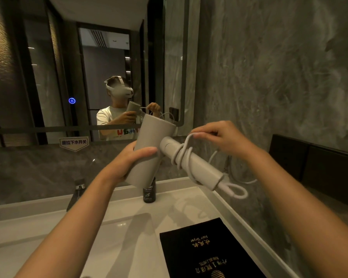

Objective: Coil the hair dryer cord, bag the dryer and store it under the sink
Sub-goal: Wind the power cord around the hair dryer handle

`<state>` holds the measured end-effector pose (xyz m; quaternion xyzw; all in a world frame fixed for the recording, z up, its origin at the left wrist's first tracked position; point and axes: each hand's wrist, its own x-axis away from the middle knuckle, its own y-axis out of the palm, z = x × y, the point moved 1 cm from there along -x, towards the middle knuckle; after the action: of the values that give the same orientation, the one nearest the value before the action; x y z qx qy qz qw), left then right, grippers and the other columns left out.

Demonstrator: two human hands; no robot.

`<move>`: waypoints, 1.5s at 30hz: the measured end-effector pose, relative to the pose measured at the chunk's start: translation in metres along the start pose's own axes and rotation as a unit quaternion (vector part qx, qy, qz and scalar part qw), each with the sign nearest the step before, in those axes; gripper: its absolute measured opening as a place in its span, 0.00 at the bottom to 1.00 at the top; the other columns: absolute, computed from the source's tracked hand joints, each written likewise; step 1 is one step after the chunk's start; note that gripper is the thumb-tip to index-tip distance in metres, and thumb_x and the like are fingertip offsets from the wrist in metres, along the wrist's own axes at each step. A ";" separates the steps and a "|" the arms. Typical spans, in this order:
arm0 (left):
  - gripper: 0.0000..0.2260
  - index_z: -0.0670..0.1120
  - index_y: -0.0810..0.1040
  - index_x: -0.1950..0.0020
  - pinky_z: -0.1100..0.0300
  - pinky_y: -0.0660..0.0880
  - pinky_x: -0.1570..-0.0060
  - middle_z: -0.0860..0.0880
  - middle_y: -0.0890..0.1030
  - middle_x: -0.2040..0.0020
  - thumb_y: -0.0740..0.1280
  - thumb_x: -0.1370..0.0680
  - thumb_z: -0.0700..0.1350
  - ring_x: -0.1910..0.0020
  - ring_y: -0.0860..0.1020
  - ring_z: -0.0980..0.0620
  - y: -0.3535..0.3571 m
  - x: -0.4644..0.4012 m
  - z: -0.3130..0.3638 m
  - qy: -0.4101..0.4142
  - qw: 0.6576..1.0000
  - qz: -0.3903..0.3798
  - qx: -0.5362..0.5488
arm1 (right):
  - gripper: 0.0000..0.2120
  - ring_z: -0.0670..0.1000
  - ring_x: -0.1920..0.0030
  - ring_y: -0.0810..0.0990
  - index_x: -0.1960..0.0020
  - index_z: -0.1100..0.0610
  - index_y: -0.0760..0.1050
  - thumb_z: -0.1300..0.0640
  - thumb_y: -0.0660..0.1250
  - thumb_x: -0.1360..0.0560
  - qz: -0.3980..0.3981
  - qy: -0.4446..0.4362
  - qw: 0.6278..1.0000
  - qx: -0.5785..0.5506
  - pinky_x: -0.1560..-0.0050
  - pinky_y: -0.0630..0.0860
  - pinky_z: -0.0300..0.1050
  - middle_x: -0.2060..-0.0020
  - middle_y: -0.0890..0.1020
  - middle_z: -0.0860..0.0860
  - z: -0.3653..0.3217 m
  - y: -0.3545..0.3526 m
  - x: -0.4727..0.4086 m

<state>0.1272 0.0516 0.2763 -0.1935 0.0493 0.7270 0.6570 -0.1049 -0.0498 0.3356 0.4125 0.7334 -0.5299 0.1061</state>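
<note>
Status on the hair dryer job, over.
Left hand grips dryer barrel. Right hand winding cord round handle. Bag waiting on counter. Nothing blocking.

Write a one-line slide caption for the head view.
Left hand grips grey cylindrical hair dryer; right hand winds white cord round its handle.

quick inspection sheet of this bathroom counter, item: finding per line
surface: white sink counter, dry-looking
job's things: grey cylindrical hair dryer held above the counter; black fabric bag printed "Hair Dryer" lying flat on the counter
clutter: small dark bottle behind the dryer
grippers: left hand wraps the barrel; right hand fingers pinch a cord loop
cables: pale grey cord wound a few turns around the handle, the rest trailing towards the wall
surroundings: mirror, chrome faucet, grey marble wall
</note>
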 end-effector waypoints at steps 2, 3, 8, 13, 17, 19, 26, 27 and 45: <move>0.30 0.46 0.75 0.46 0.60 0.78 0.67 0.48 0.83 0.61 0.74 0.44 0.56 0.64 0.81 0.52 0.010 -0.002 0.000 0.003 0.998 0.006 0.067 | 0.10 0.34 0.56 0.79 0.44 0.49 0.79 0.56 0.67 0.25 -0.005 0.034 0.998 -0.057 0.55 0.73 0.28 0.55 0.82 0.42 0.013 0.017 0.005; 0.30 0.45 0.75 0.46 0.60 0.78 0.68 0.48 0.83 0.61 0.74 0.44 0.56 0.64 0.81 0.52 0.014 -0.004 0.000 0.000 0.995 0.016 0.100 | 0.10 0.35 0.55 0.80 0.45 0.49 0.78 0.59 0.67 0.25 -0.009 0.072 0.991 -0.108 0.56 0.74 0.29 0.54 0.81 0.46 0.021 0.026 0.008; 0.29 0.44 0.73 0.38 0.55 0.79 0.66 0.43 0.81 0.53 0.74 0.35 0.54 0.60 0.82 0.49 0.031 -0.014 -0.009 -0.023 0.977 0.114 0.177 | 0.05 0.45 0.63 0.71 0.55 0.49 0.74 0.50 0.63 0.22 0.004 0.227 0.964 -0.135 0.63 0.67 0.38 0.65 0.73 0.45 0.016 0.072 0.016; 0.23 0.46 0.71 0.38 0.47 0.80 0.53 0.43 0.80 0.47 0.72 0.29 0.52 0.50 0.80 0.45 0.037 -0.018 -0.017 -0.030 0.942 0.276 0.188 | 0.10 0.41 0.71 0.75 0.44 0.54 0.78 0.58 0.67 0.25 -0.080 0.156 0.979 -0.106 0.67 0.72 0.39 0.69 0.77 0.44 -0.001 0.078 0.018; 0.27 0.46 0.67 0.35 0.48 0.78 0.51 0.46 0.77 0.48 0.72 0.29 0.53 0.52 0.78 0.49 0.022 -0.020 -0.018 -0.037 0.913 0.354 0.198 | 0.07 0.45 0.76 0.73 0.48 0.54 0.77 0.59 0.69 0.26 -0.154 0.172 0.964 -0.134 0.71 0.73 0.43 0.74 0.75 0.48 0.007 0.071 0.032; 0.30 0.45 0.66 0.33 0.49 0.78 0.50 0.45 0.77 0.45 0.73 0.30 0.53 0.51 0.78 0.49 0.011 -0.021 -0.020 -0.036 0.909 0.375 0.181 | 0.07 0.45 0.77 0.72 0.48 0.56 0.77 0.60 0.69 0.26 -0.178 0.178 0.958 -0.139 0.72 0.72 0.41 0.76 0.75 0.48 0.010 0.067 0.037; 0.27 0.46 0.68 0.35 0.60 0.75 0.62 0.47 0.76 0.48 0.73 0.29 0.51 0.56 0.77 0.55 0.001 -0.020 -0.024 0.012 0.917 0.389 0.091 | 0.07 0.44 0.75 0.75 0.54 0.54 0.78 0.55 0.62 0.21 -0.060 0.173 0.980 -0.079 0.73 0.72 0.39 0.71 0.78 0.52 0.020 0.055 0.031; 0.26 0.46 0.68 0.37 0.61 0.74 0.63 0.46 0.76 0.47 0.74 0.30 0.51 0.56 0.77 0.55 0.002 -0.020 -0.025 0.017 0.915 0.396 0.072 | 0.07 0.44 0.72 0.75 0.53 0.51 0.79 0.53 0.63 0.22 -0.059 0.148 0.986 -0.040 0.70 0.72 0.39 0.69 0.78 0.49 0.016 0.053 0.030; 0.32 0.56 0.69 0.42 0.62 0.75 0.59 0.52 0.75 0.48 0.70 0.43 0.63 0.51 0.77 0.52 -0.003 0.007 -0.006 -0.003 0.982 0.032 -0.187 | 0.09 0.42 0.58 0.79 0.50 0.51 0.82 0.51 0.69 0.28 -0.024 -0.078 0.985 0.155 0.56 0.75 0.39 0.57 0.83 0.46 -0.026 -0.005 0.006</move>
<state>0.1307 0.0570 0.2688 -0.3087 -0.0835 0.7448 0.5857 -0.1047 -0.0250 0.3461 0.3637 0.6415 -0.6700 0.0850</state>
